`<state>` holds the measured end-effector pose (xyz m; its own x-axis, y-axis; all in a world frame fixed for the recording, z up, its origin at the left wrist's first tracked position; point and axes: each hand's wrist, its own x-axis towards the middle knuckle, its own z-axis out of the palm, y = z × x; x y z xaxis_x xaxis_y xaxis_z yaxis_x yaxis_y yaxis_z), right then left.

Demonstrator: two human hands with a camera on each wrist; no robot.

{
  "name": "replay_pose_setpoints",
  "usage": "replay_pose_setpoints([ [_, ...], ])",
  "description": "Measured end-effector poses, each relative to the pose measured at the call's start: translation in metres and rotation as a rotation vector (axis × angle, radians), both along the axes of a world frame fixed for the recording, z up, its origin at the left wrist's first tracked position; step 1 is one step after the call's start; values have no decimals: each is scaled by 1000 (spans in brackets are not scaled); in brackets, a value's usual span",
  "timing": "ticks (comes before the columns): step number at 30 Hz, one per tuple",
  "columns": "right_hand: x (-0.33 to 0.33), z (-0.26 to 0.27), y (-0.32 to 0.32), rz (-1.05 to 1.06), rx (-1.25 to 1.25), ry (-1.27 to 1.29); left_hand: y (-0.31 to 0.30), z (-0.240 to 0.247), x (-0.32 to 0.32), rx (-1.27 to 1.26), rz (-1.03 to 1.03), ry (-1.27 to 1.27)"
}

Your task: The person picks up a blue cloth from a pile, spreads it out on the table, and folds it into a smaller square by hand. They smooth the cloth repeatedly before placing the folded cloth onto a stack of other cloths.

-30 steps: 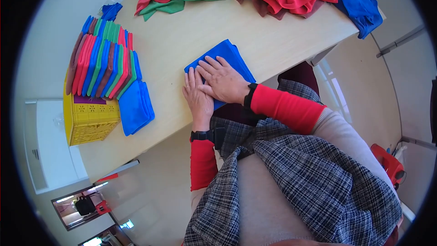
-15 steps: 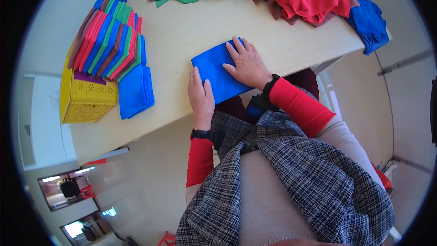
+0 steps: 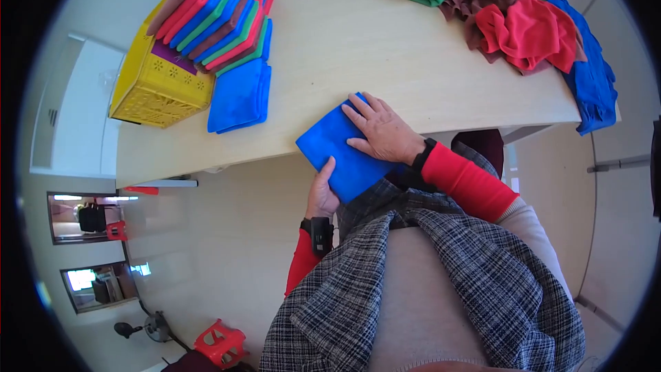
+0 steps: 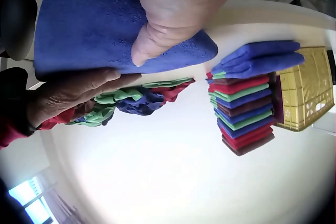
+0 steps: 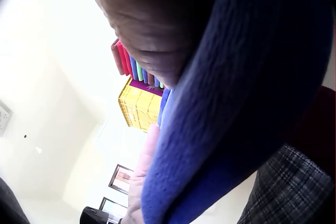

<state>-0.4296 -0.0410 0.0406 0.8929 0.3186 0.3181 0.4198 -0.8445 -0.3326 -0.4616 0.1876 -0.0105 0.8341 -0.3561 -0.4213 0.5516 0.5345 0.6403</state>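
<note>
A folded blue cloth [image 3: 335, 141] is tilted up at the table's near edge, partly over the lap. My left hand [image 3: 321, 191] grips its near left edge, with the thumb on top and the other fingers hidden underneath. Across the cloth's right side lies my right hand [image 3: 387, 132], its fingers straight and reaching to the far corner. The left wrist view shows the left thumb [image 4: 152, 45] pressing the blue fabric. In the right wrist view, layered folds hang below the right palm [image 5: 152, 29].
Folded cloths [image 3: 224, 24] in several colours stand in a row at a yellow basket [image 3: 162, 86] on the left. Another folded blue cloth [image 3: 236, 102] leans beside it. Loose red, green, brown and blue cloths [image 3: 527, 31] lie heaped along the table's far side.
Both hands pressed on the cloth; then they parted to its two sides. The cloth has since moved toward the body and off the table's edge, with the left thumb now on top.
</note>
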Motion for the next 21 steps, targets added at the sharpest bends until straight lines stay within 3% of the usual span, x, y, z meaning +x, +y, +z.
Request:
replay_pose_setpoints([
  [4, -4, -8, -19, 119, 174, 30, 21, 23, 4, 108, 30, -71],
  [6, -9, -13, -41, -85, 280, 48, 37, 48, 11, 150, 88, -116],
  [9, -18, -23, -74, -188, 266, -11, 63, 95, 45, 186, 233, -251],
  [12, -24, -20, -93, -233, 88, -39, 90, 120, 96, 135, 350, -348],
  [17, -26, -12, -84, -293, 20, -39, 131, 110, 198, 68, 497, -375],
  [21, -25, -10, -83, -313, 13, -22, 131, 90, 248, -69, 586, -157],
])
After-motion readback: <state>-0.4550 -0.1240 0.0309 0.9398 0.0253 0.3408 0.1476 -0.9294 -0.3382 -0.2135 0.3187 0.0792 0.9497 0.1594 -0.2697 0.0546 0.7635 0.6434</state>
